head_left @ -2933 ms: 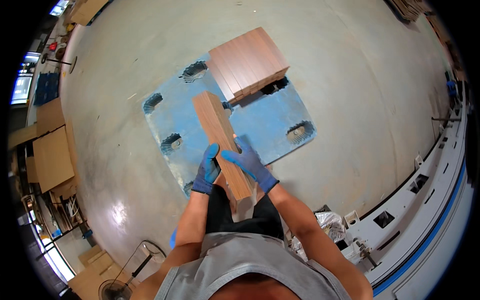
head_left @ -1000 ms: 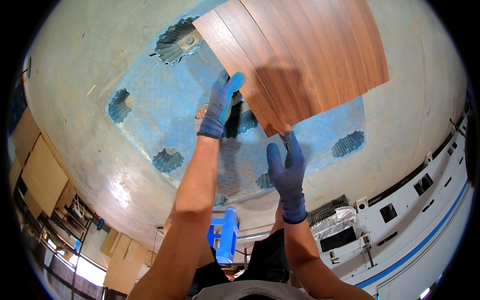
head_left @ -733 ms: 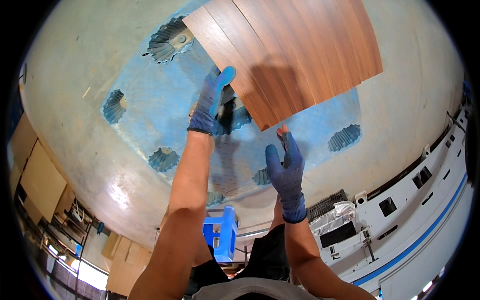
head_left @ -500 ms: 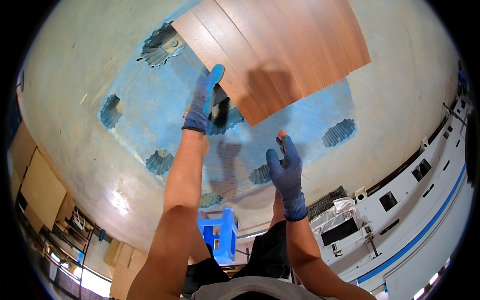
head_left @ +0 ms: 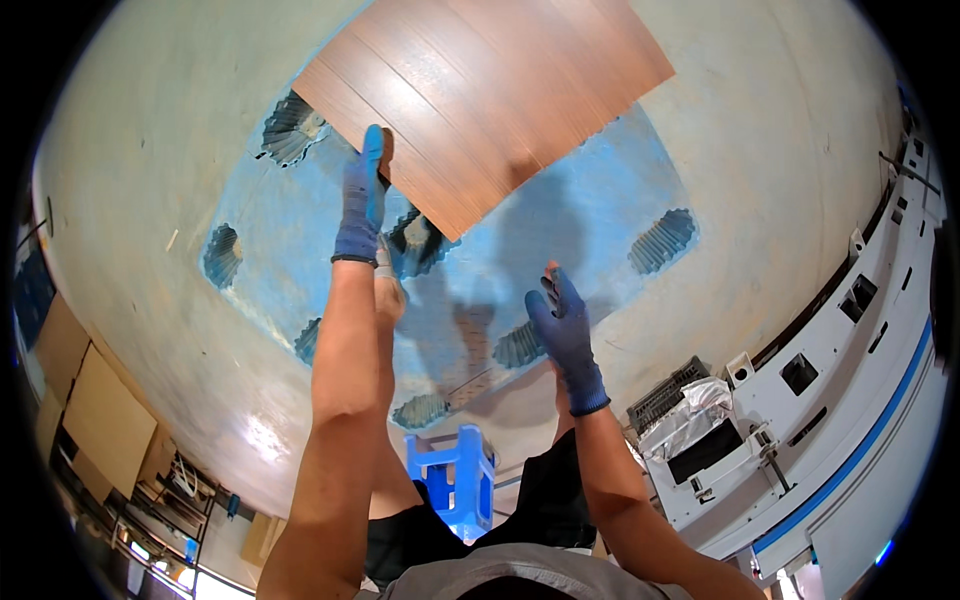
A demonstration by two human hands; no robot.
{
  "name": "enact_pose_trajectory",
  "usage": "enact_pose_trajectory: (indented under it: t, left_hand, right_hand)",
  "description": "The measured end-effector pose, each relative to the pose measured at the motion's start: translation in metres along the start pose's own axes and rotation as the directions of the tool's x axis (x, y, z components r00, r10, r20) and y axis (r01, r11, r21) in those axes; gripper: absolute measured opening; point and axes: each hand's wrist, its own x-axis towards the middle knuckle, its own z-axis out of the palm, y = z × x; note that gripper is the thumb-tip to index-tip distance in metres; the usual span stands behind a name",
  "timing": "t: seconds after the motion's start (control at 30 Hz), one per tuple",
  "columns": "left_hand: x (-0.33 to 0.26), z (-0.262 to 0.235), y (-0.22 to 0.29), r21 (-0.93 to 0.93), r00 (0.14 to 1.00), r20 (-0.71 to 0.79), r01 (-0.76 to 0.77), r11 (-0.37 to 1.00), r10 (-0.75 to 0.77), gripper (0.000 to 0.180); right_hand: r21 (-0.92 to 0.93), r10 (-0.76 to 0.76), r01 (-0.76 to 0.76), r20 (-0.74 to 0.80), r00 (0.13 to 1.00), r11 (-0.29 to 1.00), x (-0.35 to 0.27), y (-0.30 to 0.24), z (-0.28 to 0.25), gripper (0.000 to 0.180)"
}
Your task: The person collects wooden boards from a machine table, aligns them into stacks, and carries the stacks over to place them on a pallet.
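Note:
A wood-grain sheet (head_left: 480, 100), brown and grooved in planks, extends away from me over a blue sheet with fluted hollows (head_left: 560, 220). My left hand (head_left: 362, 195), in a blue knitted glove, grips the sheet's left edge near its closest corner. One gloved digit lies along that edge, while the other fingers are mostly hidden. Well short of the sheet's near edge, my right hand (head_left: 570, 325) hovers over the blue surface. It wears the same kind of glove, with bare fingertips showing. Its thumb stands apart from the fingers, and nothing shows in it.
A blue plastic stool (head_left: 462, 490) stands between my legs. To the right runs a long white machine frame (head_left: 815, 400) with rectangular cut-outs, a black grate (head_left: 670, 392) and crumpled silver foil (head_left: 690, 415). Brown boards (head_left: 108, 420) and a cluttered rack (head_left: 160, 520) are at lower left.
The wood-grain sheet has shifted left and away from me, my left hand going with it. My right hand has moved slightly left and remains apart from the sheet.

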Motion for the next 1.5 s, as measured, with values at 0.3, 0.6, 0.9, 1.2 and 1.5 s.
enact_pose_trajectory:
  t: [0.3,0.6,0.9,1.2,1.5]
  left_hand:
    - [-0.149,-0.034,-0.002,0.291,0.975,-0.206,-0.024,0.957,0.087,0.021]
    - [-0.38,-0.044,-0.022,0.592,0.902,-0.388,0.088,0.801,0.188,0.017]
    - [-0.472,0.053,-0.061,0.615,0.954,-0.116,-0.151,0.774,0.278,0.033]
    - [-0.559,0.069,-0.121,0.78,0.924,-0.01,0.246,0.576,-0.381,0.029]
    - [-0.677,-0.02,-0.165,0.823,0.582,0.563,-0.459,0.334,-0.587,0.025]
  right_hand:
    - [-0.252,0.092,-0.062,0.109,0.99,0.966,-0.06,0.095,-0.071,0.055]
    - [-0.281,0.032,0.007,0.136,0.99,0.96,-0.158,0.054,-0.239,0.043]
    - [-0.426,-0.179,0.064,-0.237,0.955,0.902,-0.28,0.166,-0.469,0.021]
    - [-0.445,-0.246,-0.021,-0.533,0.81,0.895,-0.471,0.23,-0.461,0.025]
    - [-0.24,0.098,-0.255,-0.52,0.849,0.937,-0.623,0.314,-0.332,0.031]
